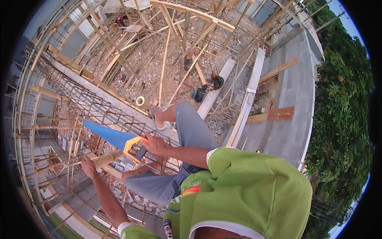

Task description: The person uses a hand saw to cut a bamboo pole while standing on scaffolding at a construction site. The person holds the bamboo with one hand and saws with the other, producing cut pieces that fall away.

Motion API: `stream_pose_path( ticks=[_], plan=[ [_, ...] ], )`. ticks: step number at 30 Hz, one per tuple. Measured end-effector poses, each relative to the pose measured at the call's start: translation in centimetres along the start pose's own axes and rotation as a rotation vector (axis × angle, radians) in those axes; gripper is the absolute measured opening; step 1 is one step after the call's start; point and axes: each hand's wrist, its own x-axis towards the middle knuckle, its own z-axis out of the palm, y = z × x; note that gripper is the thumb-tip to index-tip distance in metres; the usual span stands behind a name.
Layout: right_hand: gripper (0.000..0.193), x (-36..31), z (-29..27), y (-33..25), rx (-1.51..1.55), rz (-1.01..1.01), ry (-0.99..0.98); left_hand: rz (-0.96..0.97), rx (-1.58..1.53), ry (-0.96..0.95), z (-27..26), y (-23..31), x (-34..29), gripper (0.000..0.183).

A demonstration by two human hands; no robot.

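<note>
My right hand point(156, 144) is closed around the orange and black handle of a hand saw point(107, 134). Its blue blade points away to the upper left, above the steel reinforcing bars. Lower left, my left hand point(89, 166) is at the end of a thick bamboo pole point(106, 159), its fingers curled against it. The saw blade is apart from this pole. My legs in grey shorts are bent and spread, with one sandalled foot point(159, 119) by the concrete beam edge.
A long rebar cage point(85, 93) runs along the concrete beam. Below, two people point(200, 94) are near a pale plank point(218, 85) on rubble ground. Timber props point(165, 59) and bamboo scaffolding point(24, 99) stand around. A grey block wall point(292, 91) rises right, trees point(342, 107) beyond.
</note>
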Motion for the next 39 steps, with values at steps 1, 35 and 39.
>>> stream_pose_path(
  ticks=[1,35,39],
  plan=[
    [0.056,0.0,-0.1,0.0,0.005,0.0,-0.007,-0.021,-0.011,0.003,-0.4,0.6,-0.5,0.054],
    [0.052,-0.1,0.3,0.9,0.02,-0.053,0.054,0.002,0.086,-0.081,-0.8,1.2,0.1,0.067],
    [0.05,-0.3,0.2,0.4,0.025,-0.078,0.052,0.005,0.084,-0.034,-0.1,-0.6,1.1,0.064]
  ],
)
